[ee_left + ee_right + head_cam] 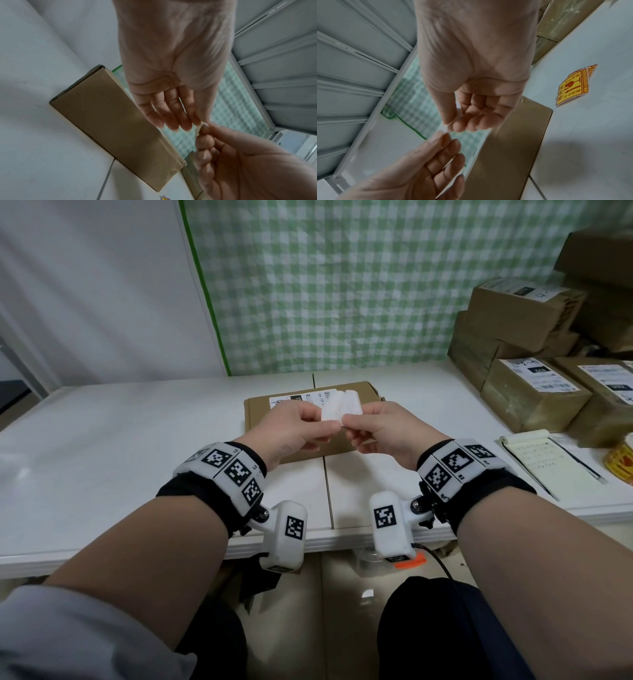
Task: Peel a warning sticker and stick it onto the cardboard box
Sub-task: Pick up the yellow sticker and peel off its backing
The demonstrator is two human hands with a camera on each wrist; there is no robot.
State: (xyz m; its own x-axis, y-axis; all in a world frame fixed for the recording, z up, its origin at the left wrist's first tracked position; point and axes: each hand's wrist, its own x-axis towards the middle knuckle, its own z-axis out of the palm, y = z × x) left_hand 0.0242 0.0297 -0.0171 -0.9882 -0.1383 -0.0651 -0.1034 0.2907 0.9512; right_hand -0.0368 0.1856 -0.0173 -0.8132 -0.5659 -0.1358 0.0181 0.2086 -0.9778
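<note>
A small white sheet, a sticker (pixel 342 408) seen from its blank back, is held up above the flat brown cardboard box (pixel 260 412). My left hand (pixel 323 423) pinches its left lower edge and my right hand (pixel 347 421) pinches the lower right corner, fingertips almost touching. The printed face is hidden. In the left wrist view the left hand (pixel 195 123) meets the right hand's fingertips (pixel 205 129) beside the box (pixel 111 121). From the right wrist, the right hand (pixel 451 125) pinches just above the left hand's fingers (pixel 441 136), with the box (pixel 513 142) below.
A pile of yellow warning stickers (pixel 573 86) lies on the white table (pixel 137 440) right of the box. A notebook (pixel 548 463) with a pen lies at the right. Several labelled cardboard boxes (pixel 534 395) are stacked at the back right. A green checked cloth (pixel 342 285) hangs behind.
</note>
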